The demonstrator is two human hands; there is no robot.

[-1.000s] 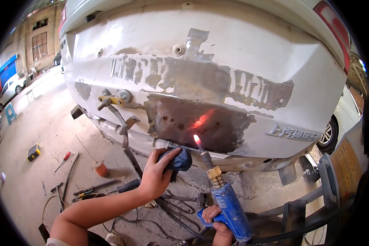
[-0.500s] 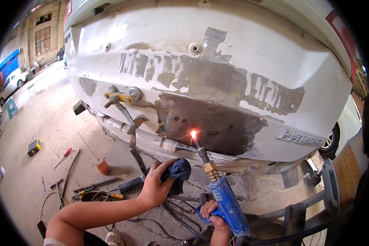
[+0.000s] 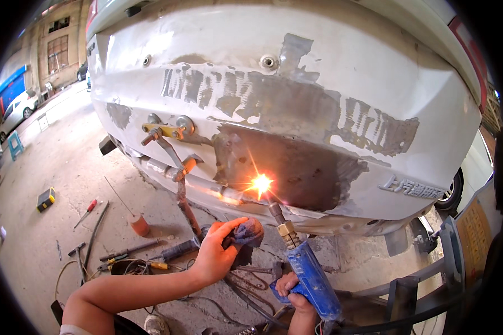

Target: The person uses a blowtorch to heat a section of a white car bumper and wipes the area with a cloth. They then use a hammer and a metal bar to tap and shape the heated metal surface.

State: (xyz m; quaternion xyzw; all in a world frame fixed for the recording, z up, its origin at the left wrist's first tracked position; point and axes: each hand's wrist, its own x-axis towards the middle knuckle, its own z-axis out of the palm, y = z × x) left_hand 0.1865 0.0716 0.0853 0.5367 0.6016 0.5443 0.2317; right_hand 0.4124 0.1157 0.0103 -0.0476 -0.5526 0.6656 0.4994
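Note:
Gripped in my right hand (image 3: 293, 296) is a blue pistol-shaped welding gun (image 3: 316, 282) with a brass collar. Its tip meets the lower part of a car's white rear panel (image 3: 374, 72), where a bright orange-white glow (image 3: 260, 183) flares. Around the glow, a patch of metal (image 3: 296, 162) is sanded bare and dark. Below and left of it, my left hand (image 3: 215, 251) is closed on a bunched dark cloth (image 3: 247, 234), apart from the panel. A yellow bar clamp with round pads (image 3: 165, 131) sits against the panel at left.
A metal stand arm (image 3: 184, 209) rises under the clamp. Hand tools and cables lie on the concrete floor (image 3: 61, 151), with a red-handled screwdriver (image 3: 89, 211), an orange pot (image 3: 140, 225) and a black-yellow box (image 3: 46, 199). A metal frame (image 3: 425, 273) stands at right; a blue stool (image 3: 15, 145) is far left.
The small glow at the gun's tip has grown into a large bright flare with longer rays. Orange light now falls on the left hand, cloth and stand. Both hands keep their grip.

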